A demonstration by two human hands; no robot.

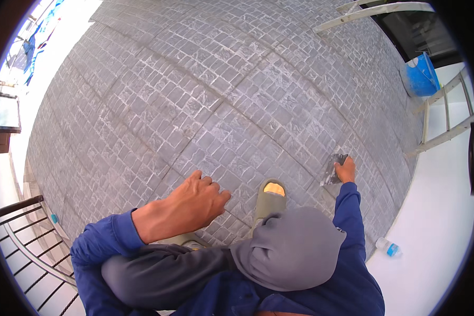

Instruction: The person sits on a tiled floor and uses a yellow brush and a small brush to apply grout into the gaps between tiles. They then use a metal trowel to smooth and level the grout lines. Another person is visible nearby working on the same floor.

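Note:
My right hand (346,170) grips a wide putty knife (330,169), its flat blade smeared dark and whitish. The blade lies low against the grey stone-patterned floor tiles (216,121), right of my sandalled foot; whether all of its edge touches them I cannot tell. My left hand (194,203) hangs in front of my bent left knee, apart from the floor. Its fingers are loosely curled in, and nothing shows in them. An olive sandal (271,200) on one foot stands on the tiles between my hands; the other foot is mostly hidden under my left forearm.
A blue bucket (422,75) and a pale ladder (447,110) stand at the far right, another ladder leg (374,13) beyond. A clear bottle (388,247) lies by the white wall (432,221) at my right. On my left is a dark metal railing (31,247).

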